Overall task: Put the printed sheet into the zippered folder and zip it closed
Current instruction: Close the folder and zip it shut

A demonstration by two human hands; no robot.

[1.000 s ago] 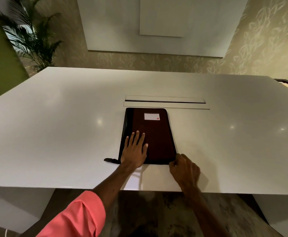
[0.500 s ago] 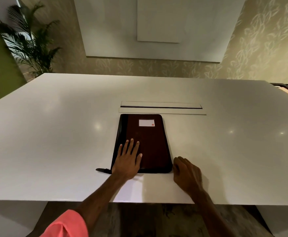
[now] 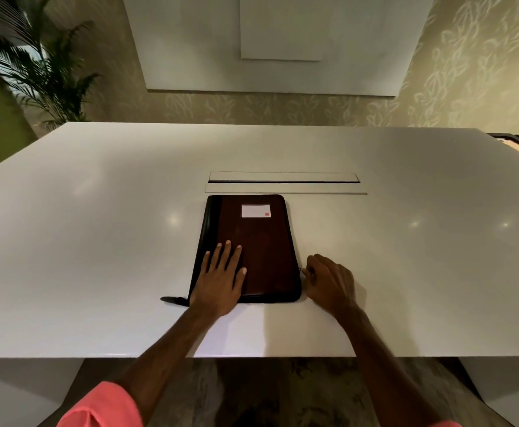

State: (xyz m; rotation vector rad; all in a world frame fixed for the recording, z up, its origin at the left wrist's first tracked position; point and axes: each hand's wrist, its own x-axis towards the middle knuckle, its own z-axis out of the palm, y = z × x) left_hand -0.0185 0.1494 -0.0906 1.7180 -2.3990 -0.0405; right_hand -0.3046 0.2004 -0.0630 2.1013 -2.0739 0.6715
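While the folder [image 3: 261, 241] lay on the table [image 3: 98, 241], left hand [image 3: 219, 282] pressed flat and uncurled on its near-left cover, right hand [image 3: 329, 280] pinched the zip pull [image 3: 302, 270] at its right edge.

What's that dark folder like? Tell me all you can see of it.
The folder lies flat, cover shut, on the white table. Its cover looks like reddish-brown leather, with a black strip along the left, black zip edging and a white label near the far end. A black tab sticks out at its near left corner. The left hand presses flat on it; the right hand pinches the zip pull at its right edge.
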